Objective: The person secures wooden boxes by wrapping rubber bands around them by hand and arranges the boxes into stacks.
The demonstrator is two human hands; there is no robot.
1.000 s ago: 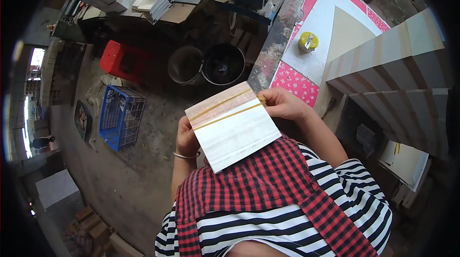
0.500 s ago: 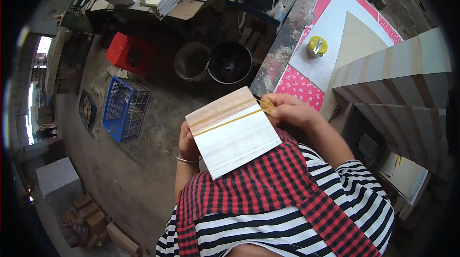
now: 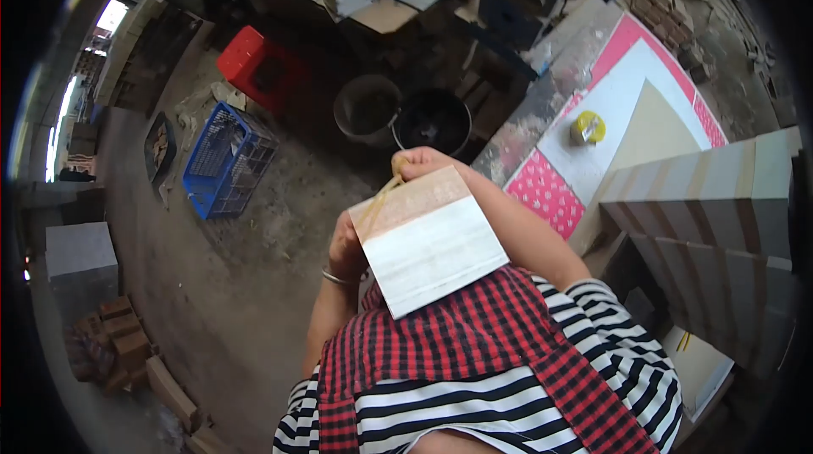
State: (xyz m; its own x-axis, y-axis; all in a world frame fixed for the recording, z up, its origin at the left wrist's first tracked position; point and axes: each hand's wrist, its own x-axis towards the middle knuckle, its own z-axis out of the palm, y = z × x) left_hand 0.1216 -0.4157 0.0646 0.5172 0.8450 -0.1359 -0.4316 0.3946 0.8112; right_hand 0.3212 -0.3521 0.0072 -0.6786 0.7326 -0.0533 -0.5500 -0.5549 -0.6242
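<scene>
A flat square board (image 3: 436, 238), tan along its far strip and white on the rest, is tilted in front of my checked apron. My left hand (image 3: 343, 249) grips its left edge, the fingers partly hidden underneath. At the board's far edge, my right hand (image 3: 419, 163) is closed on tan rubber bands (image 3: 384, 197). Stretched from those fingers, the bands run toward the board's upper left corner. Whether the board is a single sheet or a stack cannot be made out.
On the right, a table with pink patterned sheets (image 3: 546, 193) carries a yellow-topped container (image 3: 587, 128) and tall stacked panels (image 3: 703, 187). Two buckets (image 3: 432, 119), a blue crate (image 3: 224, 162) and a red stool (image 3: 254, 64) stand on the floor ahead. Boxes (image 3: 127, 344) lie at lower left.
My right hand has moved left from the board's right corner to its far edge, pulling the rubber bands off the middle toward the left corner. The view has shifted slightly.
</scene>
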